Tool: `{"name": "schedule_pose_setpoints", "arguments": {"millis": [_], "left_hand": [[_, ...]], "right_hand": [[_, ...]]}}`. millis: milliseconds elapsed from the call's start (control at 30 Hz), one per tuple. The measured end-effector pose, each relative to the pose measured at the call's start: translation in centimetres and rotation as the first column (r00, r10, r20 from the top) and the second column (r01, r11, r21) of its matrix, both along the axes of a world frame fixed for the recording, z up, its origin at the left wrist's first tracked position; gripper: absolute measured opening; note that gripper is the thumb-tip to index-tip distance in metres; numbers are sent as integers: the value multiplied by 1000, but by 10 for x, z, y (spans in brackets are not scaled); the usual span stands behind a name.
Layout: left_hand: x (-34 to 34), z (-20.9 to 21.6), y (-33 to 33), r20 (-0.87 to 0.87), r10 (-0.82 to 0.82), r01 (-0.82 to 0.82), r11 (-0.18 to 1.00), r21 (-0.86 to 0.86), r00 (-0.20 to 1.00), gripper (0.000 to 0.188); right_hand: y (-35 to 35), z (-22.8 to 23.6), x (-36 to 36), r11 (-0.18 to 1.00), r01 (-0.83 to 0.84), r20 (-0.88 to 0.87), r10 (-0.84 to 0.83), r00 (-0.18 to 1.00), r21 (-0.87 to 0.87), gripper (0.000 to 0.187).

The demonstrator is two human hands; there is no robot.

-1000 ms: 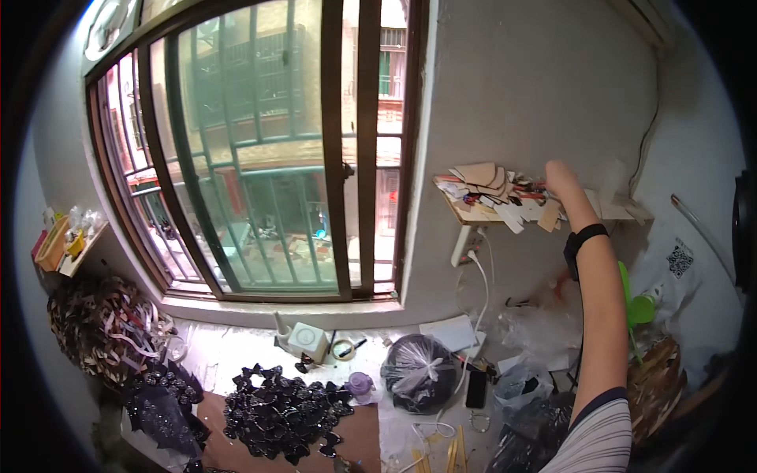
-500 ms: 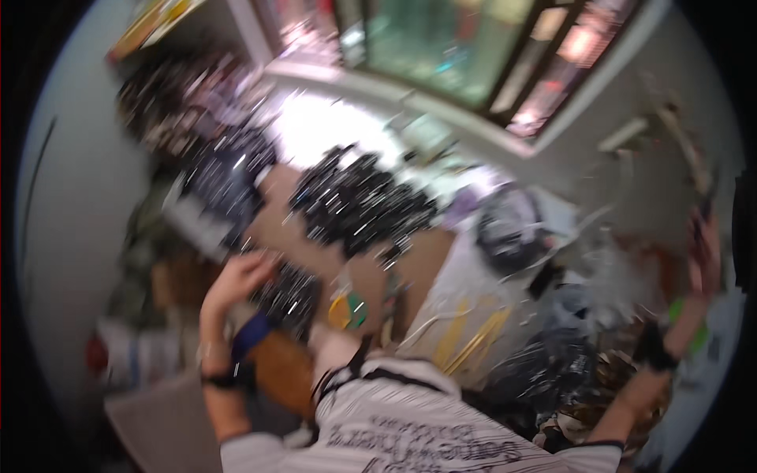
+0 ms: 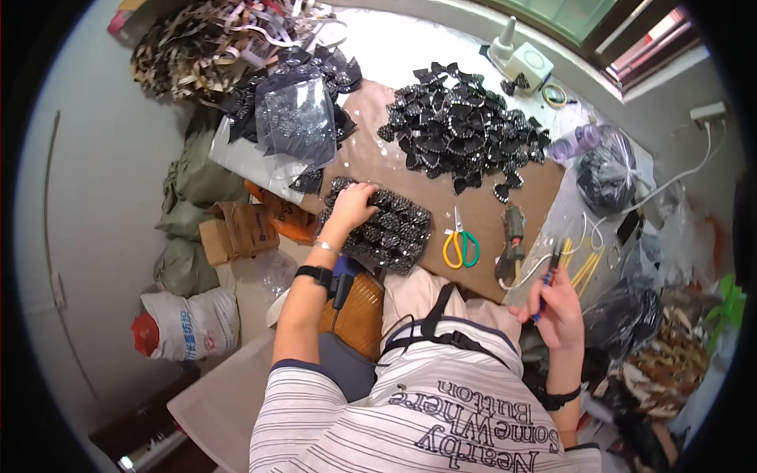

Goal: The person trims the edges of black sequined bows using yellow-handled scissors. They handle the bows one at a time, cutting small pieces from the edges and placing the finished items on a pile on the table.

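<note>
A clear plastic bag packed with black sparkly bows point(image 3: 398, 232) lies at the table's near edge, close to my lap. Curled over its upper left part is my left hand point(image 3: 355, 206), gripping it. My right hand point(image 3: 561, 311) is raised near the table's right front edge, its fingers closed round a slim blue and dark pen point(image 3: 549, 276). Scissors point(image 3: 460, 243) with one yellow and one green handle lie between the two hands. Beside them is a glue gun point(image 3: 513, 240) with a white cord. A large heap of loose black bows point(image 3: 465, 126) covers the table's middle.
Another clear bag of bows point(image 3: 296, 118) sits at the left, below a pile of ribbon strips point(image 3: 213, 55). Yellow sticks point(image 3: 585, 272) and a tied dark bag point(image 3: 607, 177) are on the right. A white squeeze bottle point(image 3: 505, 43) stands by the window.
My view has turned and steadied from a blur. My left hand has come down onto the bag of bows. My right hand has moved inward from the far right with the pen.
</note>
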State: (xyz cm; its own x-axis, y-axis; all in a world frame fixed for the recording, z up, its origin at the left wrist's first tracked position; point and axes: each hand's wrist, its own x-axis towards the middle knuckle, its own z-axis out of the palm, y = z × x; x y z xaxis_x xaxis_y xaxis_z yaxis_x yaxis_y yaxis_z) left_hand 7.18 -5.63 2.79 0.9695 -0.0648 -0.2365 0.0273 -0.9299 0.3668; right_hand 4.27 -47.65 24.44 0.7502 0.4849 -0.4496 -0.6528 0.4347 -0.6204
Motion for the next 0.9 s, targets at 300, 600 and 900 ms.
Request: {"name": "schedule_pose_setpoints", "arguments": {"millis": [300,600,900], "left_hand": [[7,-18,-6,76,-50,59,992,-115,996,40],[13,26,47,-104,272,-277,737,-617,957,18],[-32,57,16,-459,140,-476,140,-868,877,23]], "right_hand": [[158,-63,-2,943,-39,40,55,998,-330,15],[199,-115,17,916,-31,73,66,995,-399,26],[258,-157,30,882,-266,28,300,954,-388,35]]}}
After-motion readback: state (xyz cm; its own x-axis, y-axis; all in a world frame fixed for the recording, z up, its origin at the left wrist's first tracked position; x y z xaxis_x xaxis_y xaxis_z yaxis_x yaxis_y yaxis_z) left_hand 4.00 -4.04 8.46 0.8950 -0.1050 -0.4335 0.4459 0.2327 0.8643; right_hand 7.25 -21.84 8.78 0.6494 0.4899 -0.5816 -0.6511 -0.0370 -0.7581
